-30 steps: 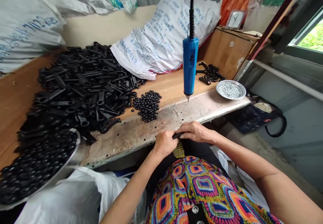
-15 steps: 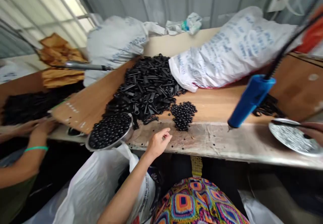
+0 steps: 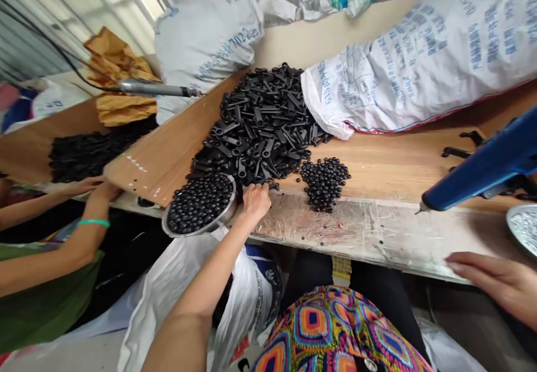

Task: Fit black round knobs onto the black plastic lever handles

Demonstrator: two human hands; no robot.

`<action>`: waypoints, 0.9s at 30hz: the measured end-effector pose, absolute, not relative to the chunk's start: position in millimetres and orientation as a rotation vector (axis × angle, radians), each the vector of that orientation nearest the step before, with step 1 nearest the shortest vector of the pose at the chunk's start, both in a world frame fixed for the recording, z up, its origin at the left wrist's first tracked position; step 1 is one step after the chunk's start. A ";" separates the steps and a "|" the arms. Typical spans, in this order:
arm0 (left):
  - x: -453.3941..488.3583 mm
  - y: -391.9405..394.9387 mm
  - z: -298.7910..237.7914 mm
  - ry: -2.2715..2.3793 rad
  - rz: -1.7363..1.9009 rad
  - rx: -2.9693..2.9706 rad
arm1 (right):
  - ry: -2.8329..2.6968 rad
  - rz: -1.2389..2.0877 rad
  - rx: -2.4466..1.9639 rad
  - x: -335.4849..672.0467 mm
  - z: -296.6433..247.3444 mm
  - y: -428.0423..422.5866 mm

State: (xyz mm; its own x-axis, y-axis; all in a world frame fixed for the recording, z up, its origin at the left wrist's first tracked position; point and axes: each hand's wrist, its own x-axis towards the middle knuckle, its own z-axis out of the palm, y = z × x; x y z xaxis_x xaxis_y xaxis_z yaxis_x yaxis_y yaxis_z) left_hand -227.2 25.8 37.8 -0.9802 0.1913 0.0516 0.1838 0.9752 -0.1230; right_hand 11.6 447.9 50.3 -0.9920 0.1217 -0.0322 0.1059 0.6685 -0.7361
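Note:
My left hand [image 3: 257,201] is closed at the front edge of a heap of black plastic handles [image 3: 260,120]. One black handle [image 3: 273,186] sticks out past its fingers; the hand hides the rest of it. Just left of this hand, a metal bowl [image 3: 232,204] is filled with round black balls. A loose pile of the same black balls [image 3: 325,182] lies to its right on the bench. Near the bench's front edge at the right, my right hand [image 3: 499,282] has its fingers stretched out with nothing visible in them. A blue power screwdriver [image 3: 482,162] hangs above that hand.
A metal dish [image 3: 512,232] of small silvery pieces stands at the right edge. White printed sacks [image 3: 419,70] lie at the back. At left, a co-worker's arms [image 3: 90,232] reach past a wooden divider [image 3: 155,154]. An open white sack [image 3: 176,299] stands below the bowl.
My left hand has moved to the handles' edge and closed. My right hand has come back from the dish, and the dark piece it held is no longer seen in it. The view has shifted.

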 end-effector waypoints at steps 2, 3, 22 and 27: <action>-239.6 32.1 33.8 -3.087 0.186 -0.272 | -3.016 1.356 -0.103 3.3 46.2 427.5; -244.5 34.3 32.3 -3.102 0.189 -0.263 | -3.087 1.408 -0.013 -6.3 44.9 416.0; -200.9 47.5 41.6 -3.166 -0.246 -0.714 | -3.145 0.426 -0.217 -229.1 17.6 356.4; -196.8 60.2 34.0 -3.293 -0.168 -0.679 | -3.171 0.386 -0.198 -225.7 16.8 358.1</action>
